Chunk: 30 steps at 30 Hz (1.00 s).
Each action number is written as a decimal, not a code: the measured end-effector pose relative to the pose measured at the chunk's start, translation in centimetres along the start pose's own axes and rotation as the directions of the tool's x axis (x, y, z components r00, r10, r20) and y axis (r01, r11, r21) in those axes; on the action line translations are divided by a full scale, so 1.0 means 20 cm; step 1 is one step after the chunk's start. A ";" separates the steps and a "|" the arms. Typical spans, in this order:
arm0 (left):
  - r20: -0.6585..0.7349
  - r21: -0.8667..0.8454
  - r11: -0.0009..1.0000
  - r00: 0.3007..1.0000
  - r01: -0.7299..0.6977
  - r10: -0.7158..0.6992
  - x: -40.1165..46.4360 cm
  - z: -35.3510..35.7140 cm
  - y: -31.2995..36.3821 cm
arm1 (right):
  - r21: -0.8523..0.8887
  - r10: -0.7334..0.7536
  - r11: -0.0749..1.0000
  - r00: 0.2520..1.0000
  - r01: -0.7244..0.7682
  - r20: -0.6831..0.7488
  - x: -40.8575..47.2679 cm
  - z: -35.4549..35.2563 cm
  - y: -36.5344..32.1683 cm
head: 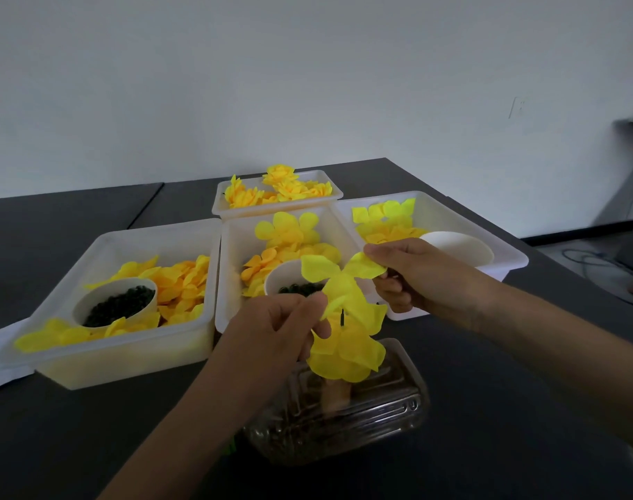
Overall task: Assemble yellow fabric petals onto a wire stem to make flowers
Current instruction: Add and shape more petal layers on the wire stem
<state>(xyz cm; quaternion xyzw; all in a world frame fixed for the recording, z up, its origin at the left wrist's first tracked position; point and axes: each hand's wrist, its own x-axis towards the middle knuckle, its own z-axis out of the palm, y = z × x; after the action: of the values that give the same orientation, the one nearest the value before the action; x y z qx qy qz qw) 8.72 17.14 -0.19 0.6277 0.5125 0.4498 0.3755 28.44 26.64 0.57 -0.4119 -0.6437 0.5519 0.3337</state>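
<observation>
A yellow fabric petal piece [338,279] with several lobes is held over a thin dark wire stem [342,316]. My right hand [412,272] pinches its upper right lobe. My left hand [275,333] pinches a lower lobe by the stem. Below them a lower layer of yellow petals [347,355] sits on the stem, which rises from a small tan holder [336,393] above a clear plastic box [340,424].
White bins stand behind: a left bin [127,359] with loose petals and a cup of dark beads [118,304], a middle bin [232,268] with petals and a bead cup, a right bin [506,258] with a white bowl, and a far bin [275,207] of finished flowers.
</observation>
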 end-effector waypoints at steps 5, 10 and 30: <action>-0.025 0.023 1.000 1.000 -0.003 0.004 0.01 0.00 0.00 | 0.033 -0.070 0.997 0.998 0.069 0.008 -0.02 -0.01 -0.02; -0.064 0.115 0.992 0.996 -0.049 0.056 -0.02 -0.02 0.03 | 0.044 -0.170 0.985 0.985 0.169 0.021 -0.04 -0.03 -0.06; -0.148 0.286 0.955 0.981 -0.078 0.125 -0.02 -0.01 0.03 | -0.099 -0.153 0.982 0.985 0.160 0.078 0.08 -0.04 -0.03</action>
<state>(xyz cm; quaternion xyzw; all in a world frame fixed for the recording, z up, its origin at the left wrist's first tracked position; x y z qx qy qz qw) 8.72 16.56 0.43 0.6606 0.5671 0.4420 0.2160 28.45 28.39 1.18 -0.3575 -0.7135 0.5033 0.3314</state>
